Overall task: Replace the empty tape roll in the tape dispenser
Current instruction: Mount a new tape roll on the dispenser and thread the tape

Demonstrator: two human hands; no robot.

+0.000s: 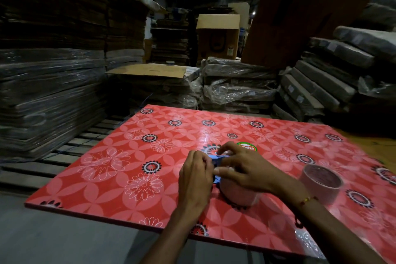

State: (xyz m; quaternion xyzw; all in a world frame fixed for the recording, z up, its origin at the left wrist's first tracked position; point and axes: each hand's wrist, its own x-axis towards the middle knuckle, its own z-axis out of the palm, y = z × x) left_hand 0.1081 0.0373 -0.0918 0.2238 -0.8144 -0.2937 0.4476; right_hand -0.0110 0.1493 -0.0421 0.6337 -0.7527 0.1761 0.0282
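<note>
A blue tape dispenser (215,162) lies on the red flowered table (120,167), mostly hidden under both hands. A clear tape roll (237,196) sits in or against the dispenser below my right palm. My left hand (196,180) grips the dispenser's left side with fingers curled. My right hand (242,167) lies over the top of the dispenser and the roll, fingertips pinching at the blue part. A second roll, a thin-walled ring (321,183), stands apart on the table to the right of my right wrist.
A round green and red sticker (247,147) is on the tabletop just beyond my hands. Stacks of plastic-wrapped flat cardboard (237,83) surround the table at the back, left and right. Wooden pallet slats (70,148) lie at the left.
</note>
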